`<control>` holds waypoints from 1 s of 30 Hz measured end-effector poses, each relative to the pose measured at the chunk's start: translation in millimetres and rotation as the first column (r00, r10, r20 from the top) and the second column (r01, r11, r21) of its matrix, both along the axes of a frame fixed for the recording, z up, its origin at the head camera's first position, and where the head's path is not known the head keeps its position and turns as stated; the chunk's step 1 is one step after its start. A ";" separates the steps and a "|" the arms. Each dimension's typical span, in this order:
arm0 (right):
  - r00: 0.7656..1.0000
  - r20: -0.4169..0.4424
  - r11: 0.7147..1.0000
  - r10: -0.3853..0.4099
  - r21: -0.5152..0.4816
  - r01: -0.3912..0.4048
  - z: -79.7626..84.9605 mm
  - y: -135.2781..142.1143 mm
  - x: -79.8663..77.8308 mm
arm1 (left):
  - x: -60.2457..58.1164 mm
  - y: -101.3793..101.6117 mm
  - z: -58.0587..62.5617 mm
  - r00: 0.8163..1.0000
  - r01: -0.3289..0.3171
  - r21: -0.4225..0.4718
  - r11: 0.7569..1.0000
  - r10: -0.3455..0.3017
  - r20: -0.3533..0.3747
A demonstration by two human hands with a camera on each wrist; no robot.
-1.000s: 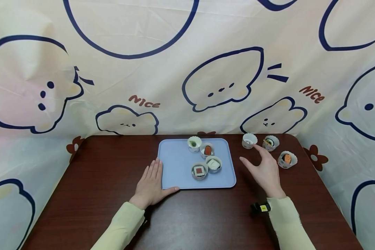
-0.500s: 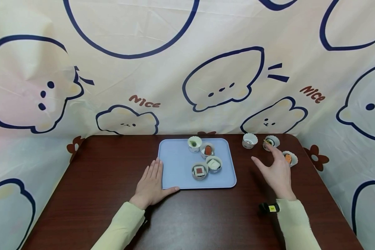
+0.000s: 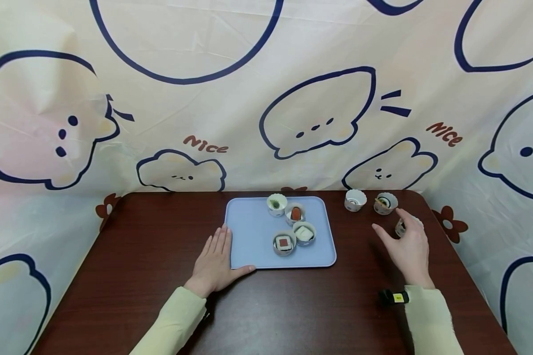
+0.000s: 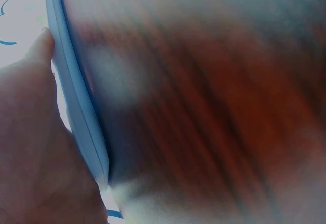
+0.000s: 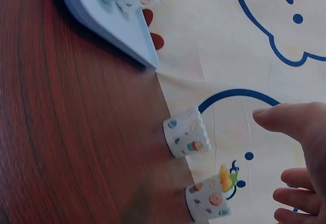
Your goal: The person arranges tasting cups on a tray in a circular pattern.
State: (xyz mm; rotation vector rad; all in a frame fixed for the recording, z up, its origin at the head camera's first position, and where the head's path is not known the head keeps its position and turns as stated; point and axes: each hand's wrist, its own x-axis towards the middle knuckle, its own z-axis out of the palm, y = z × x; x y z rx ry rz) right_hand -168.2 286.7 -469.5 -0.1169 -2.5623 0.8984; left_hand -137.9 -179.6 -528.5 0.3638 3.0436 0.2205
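Note:
My left hand [image 3: 213, 261] rests at the front left corner of a blue tray [image 3: 248, 231], fingers straight along its left side, thumb on the front edge. In the left wrist view a finger lies against the tray's rim [image 4: 74, 91]. On the right, my right hand [image 3: 409, 246] hangs over the table, thumb and fingers spread with nothing between them. It partly hides a paper cup [image 3: 399, 228] at the table's right side. Just beyond the fingertips stands a patterned cup [image 3: 385, 203] with a sushi roll in it; in the right wrist view yellow and green filling [image 5: 227, 178] pokes out.
Another white cup [image 3: 354, 200] stands left of the roll's cup. The tray bears several cups, among them one with green filling [image 3: 276, 204] and one with a red-topped square piece [image 3: 284, 242]. A printed cloth [image 3: 244, 123] hangs behind the dark table [image 3: 160, 256].
My right hand has moved rightward, from the white cup past the roll's cup to the rightmost cup, touching down on none visibly gripped. My left hand and the tray have stayed still.

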 end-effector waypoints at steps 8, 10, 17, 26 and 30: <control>0.996 0.075 0.999 -0.049 -0.019 0.050 -2.9 12.8 1.7 | 1.3 1.5 3.4 1.000 -0.002 0.004 1.000 0.002 0.007; 0.995 0.081 0.998 -0.057 -0.018 0.059 -4.0 16.0 2.2 | 1.0 1.0 2.0 1.000 -0.003 0.002 1.000 0.003 0.007; 0.989 0.109 0.994 -0.098 -0.042 0.103 -6.7 24.2 2.1 | 0.5 -0.9 -2.4 1.000 0.002 0.004 1.000 -0.002 -0.019; 0.978 0.154 0.984 -0.143 -0.086 0.157 -11.5 35.2 -2.8 | 3.2 3.0 10.1 0.999 -0.002 -0.005 1.000 0.002 0.034; 0.972 0.183 0.983 -0.148 -0.082 0.165 -14.3 40.1 -6.0 | 3.6 4.1 14.5 0.999 -0.004 -0.002 1.000 0.004 0.042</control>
